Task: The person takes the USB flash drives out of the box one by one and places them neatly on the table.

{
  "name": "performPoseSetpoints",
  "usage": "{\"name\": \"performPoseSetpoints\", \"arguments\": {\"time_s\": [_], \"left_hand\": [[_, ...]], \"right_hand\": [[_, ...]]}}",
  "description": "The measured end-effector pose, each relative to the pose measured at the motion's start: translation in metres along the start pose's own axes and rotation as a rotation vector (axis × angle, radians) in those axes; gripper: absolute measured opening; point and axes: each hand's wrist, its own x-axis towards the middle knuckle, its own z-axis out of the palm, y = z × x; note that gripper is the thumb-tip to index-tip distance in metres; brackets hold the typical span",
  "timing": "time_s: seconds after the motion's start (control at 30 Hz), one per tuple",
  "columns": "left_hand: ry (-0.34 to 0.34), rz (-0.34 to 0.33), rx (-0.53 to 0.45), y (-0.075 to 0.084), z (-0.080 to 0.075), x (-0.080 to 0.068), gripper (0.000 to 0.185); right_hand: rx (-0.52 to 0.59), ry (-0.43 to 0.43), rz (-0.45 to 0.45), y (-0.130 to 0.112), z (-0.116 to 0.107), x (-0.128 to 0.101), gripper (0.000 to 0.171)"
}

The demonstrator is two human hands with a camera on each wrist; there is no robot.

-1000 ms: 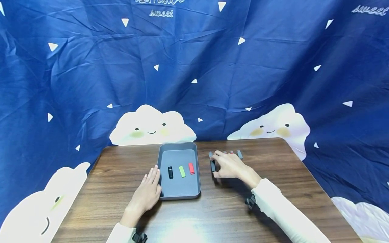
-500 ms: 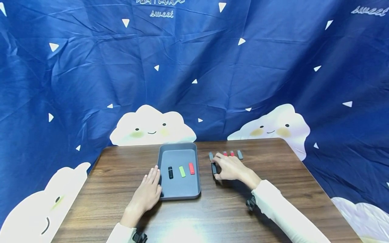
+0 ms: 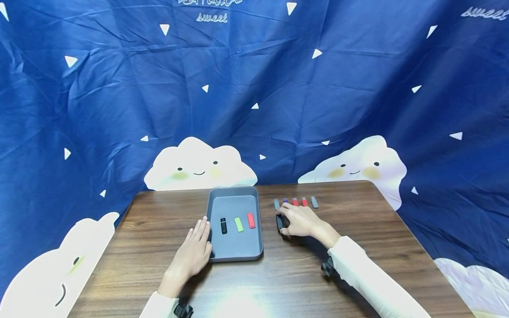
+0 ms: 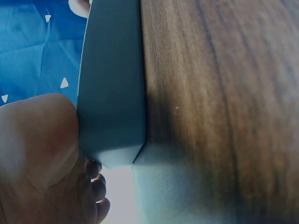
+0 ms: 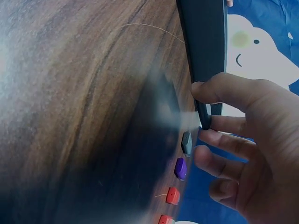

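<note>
In the head view, a grey tray (image 3: 236, 258) holds a black USB stick (image 3: 224, 225), a lime green one (image 3: 238, 224) and a red one (image 3: 251, 220), lying apart. My left hand (image 3: 191, 251) rests with straight fingers along the tray's left side; the left wrist view shows the palm against the tray wall (image 4: 112, 84). To the right of the tray, my right hand (image 3: 304, 221) pinches another black USB stick (image 5: 203, 116) between thumb and fingers, low over the table. Whether that stick touches the wood I cannot tell.
Behind the right hand several USB sticks lie in a row: a grey one (image 3: 276, 204), a purple one (image 5: 181, 168), red ones (image 3: 304, 202) and a grey one (image 3: 314, 202) at the right end. A blue cloth (image 3: 278, 88) hangs beyond the wooden table's (image 3: 338, 203) back edge.
The right hand, with the black USB stick pinched in it, has shifted slightly toward me, so more of the row behind shows, including the purple stick. The left hand and tray stay put.
</note>
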Motion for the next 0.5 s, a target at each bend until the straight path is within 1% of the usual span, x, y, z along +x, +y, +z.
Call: {"name": "performPoseSetpoints", "arguments": {"time_s": [0.5], "left_hand": [[-0.019, -0.013, -0.007, -0.001, 0.001, 0.001, 0.060]], "right_hand": [[0.008, 0.005, 0.010, 0.006, 0.011, 0.001, 0.058]]}}
